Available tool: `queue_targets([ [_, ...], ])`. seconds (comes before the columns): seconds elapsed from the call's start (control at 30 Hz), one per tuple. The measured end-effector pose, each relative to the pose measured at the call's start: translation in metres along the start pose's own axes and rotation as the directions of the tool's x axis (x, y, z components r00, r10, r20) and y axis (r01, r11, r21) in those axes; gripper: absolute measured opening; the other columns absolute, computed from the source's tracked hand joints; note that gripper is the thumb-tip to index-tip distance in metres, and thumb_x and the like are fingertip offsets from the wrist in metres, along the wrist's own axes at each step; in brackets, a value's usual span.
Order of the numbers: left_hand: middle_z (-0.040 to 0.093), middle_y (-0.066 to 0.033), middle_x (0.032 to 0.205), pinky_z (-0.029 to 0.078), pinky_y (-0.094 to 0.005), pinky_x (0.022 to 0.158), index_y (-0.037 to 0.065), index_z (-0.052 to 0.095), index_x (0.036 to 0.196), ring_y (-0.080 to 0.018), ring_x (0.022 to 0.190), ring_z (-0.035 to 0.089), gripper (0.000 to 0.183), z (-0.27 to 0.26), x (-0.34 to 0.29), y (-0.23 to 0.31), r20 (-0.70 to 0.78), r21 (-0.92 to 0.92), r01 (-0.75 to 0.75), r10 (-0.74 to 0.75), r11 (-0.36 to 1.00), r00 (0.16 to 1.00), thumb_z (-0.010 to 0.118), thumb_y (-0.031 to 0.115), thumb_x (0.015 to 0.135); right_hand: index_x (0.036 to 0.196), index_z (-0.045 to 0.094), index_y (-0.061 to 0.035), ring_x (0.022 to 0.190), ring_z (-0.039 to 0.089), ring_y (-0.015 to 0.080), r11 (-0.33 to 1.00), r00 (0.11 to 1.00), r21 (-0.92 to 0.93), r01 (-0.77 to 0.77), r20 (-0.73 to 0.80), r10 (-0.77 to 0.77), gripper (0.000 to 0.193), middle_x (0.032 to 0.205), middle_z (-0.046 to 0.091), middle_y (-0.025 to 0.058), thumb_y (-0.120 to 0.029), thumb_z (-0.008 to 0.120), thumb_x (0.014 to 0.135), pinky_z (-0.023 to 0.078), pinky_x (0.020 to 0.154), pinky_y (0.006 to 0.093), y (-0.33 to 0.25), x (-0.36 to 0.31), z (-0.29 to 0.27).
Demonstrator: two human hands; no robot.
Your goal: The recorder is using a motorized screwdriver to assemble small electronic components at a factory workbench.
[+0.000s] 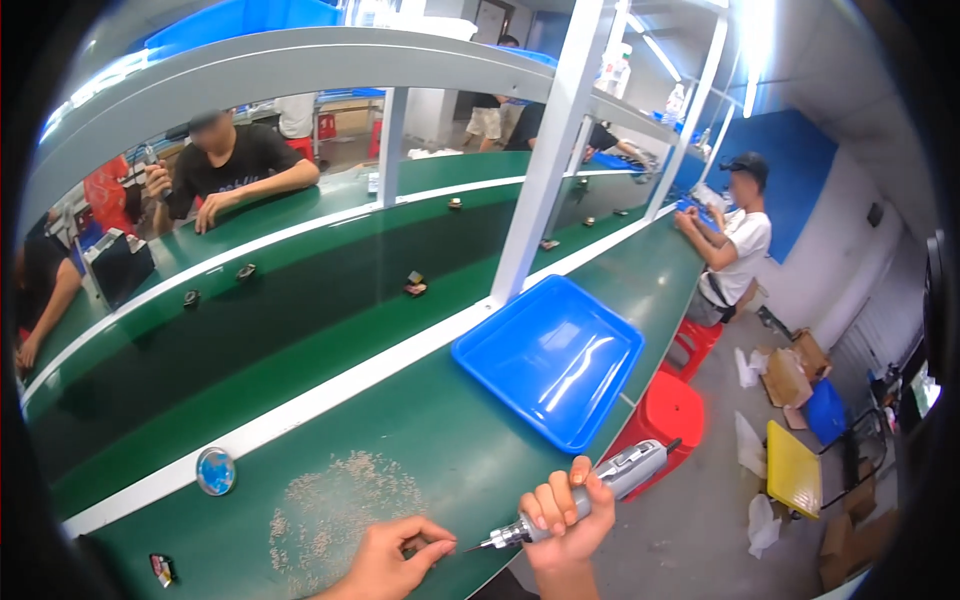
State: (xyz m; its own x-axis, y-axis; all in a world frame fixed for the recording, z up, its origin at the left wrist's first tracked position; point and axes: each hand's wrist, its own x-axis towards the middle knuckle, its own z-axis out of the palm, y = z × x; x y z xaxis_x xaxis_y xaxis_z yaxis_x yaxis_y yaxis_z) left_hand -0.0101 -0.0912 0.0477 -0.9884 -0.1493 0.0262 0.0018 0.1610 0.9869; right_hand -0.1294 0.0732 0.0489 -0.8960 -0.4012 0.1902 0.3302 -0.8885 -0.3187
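Note:
My right hand (568,520) is wrapped round a grey electric screwdriver (628,470), its thin bit pointing left over the green bench. Beside the tip of the bit, my left hand (395,560) has thumb and forefinger drawn together in a pinch; anything between them is too small to make out. Just behind the left hand, many tiny screws (345,510) lie scattered on the bench. A small dark part with a coloured face (162,570) rests at the near left. Farther back stands a round dish with blue contents (216,471).
An empty blue tray (550,360) sits by the shelf post (545,190). Beyond the white rail runs a dark conveyor belt (330,290) carrying several small parts. Co-workers sit across the belt and farther along the bench. Red stools (660,415) and boxes (795,375) stand at right.

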Motion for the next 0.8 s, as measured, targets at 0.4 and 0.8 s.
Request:
queue_targets([
  [0.4, 0.065, -0.003, 0.077, 0.046, -0.0206, 0.061, 0.0, 0.065, 0.091, -0.007, 0.065, 0.057, 0.007, 0.002, -0.008, 0.005, 0.026, -0.498, 0.129, -0.133, 0.858, 0.991, 0.062, 0.006, 0.091, 0.088, 0.052, -0.0085, 0.042, 0.038, 0.0095, 1.0, 1.0, -0.017, 0.018, 0.01, -0.018, 0.019, 0.051, 0.039, -0.0011, -0.025, 0.047, 0.095, 0.037, 0.051, 0.0282, 0.009, -0.006, 0.016],
  [0.8, 0.067, -0.0136, 0.085, 0.051, -0.0268, 0.069, -0.008, 0.061, 0.094, -0.0153, 0.074, 0.062, 0.009, -0.002, -0.009, -0.001, 0.111, -0.44, 0.196, -0.164, 0.876, 0.98, 0.062, 0.0, 0.09, 0.087, 0.054, -0.0082, 0.041, 0.038, 0.0089, 0.999, 0.998, -0.001, 0.048, -0.052, -0.048, 0.017, 0.051, 0.039, -0.0016, -0.023, 0.049, 0.093, 0.038, 0.051, 0.0274, 0.006, -0.009, 0.017],
])
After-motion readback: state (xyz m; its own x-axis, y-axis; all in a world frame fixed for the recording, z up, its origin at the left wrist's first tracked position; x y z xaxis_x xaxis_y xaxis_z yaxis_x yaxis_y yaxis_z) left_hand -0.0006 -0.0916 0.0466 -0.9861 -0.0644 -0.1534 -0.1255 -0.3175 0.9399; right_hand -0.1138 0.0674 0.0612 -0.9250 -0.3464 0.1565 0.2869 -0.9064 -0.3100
